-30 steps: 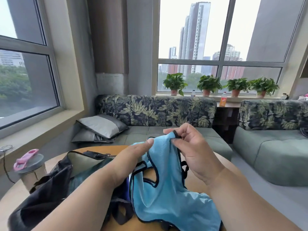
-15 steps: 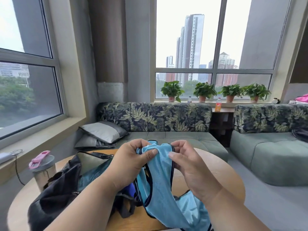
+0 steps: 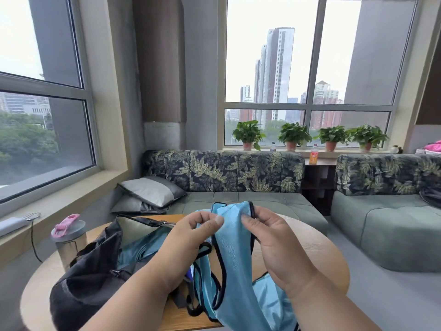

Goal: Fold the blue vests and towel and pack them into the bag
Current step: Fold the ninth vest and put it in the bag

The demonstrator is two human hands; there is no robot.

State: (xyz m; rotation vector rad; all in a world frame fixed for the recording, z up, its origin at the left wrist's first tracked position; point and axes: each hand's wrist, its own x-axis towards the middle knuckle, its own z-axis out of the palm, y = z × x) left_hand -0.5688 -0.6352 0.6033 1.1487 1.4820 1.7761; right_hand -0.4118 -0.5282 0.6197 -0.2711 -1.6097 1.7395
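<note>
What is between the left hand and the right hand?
In the head view, the top of the blue vest spans between the left hand and right hand; both pinch it.

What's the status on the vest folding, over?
Left hand and right hand both pinch the blue vest at its top edge, held above the table. Black bag open at left, blue fabric inside. Nothing in the way.

The blue vest is thin cloth with a faint sheen and dark binding along its edges. The bag is matt black fabric, lying on a round table of pale wood with visible grain. The tumbler looks like brushed metal under a pink plastic lid clip.
</note>
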